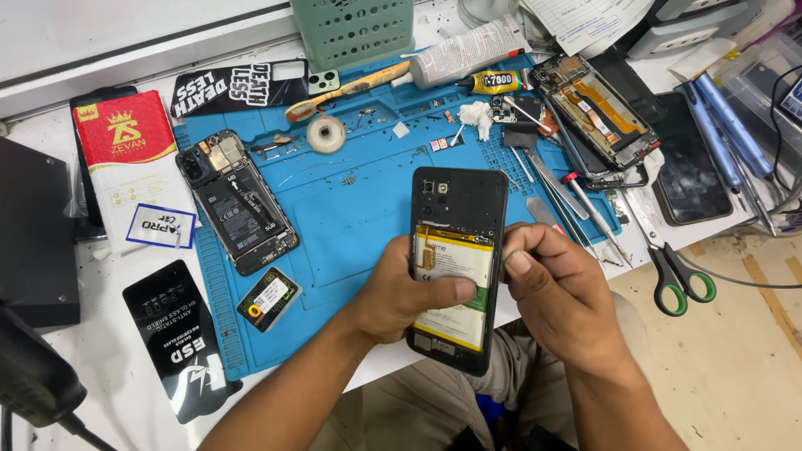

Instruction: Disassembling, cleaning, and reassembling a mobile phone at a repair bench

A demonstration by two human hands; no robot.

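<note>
Left hand (401, 296) grips the opened phone (455, 267) from its left side, thumb pressed across the white and yellow battery (453, 286). Right hand (560, 288) curls against the phone's right edge, fingertips pinched together there; what they pinch is hidden. Both hold the phone above the near edge of a blue work mat (351, 209) on a white bench. Another opened phone (238, 200), a tape roll (326, 134) and green-handled scissors (681, 280) lie around. Its back is off, showing a black frame and camera.
</note>
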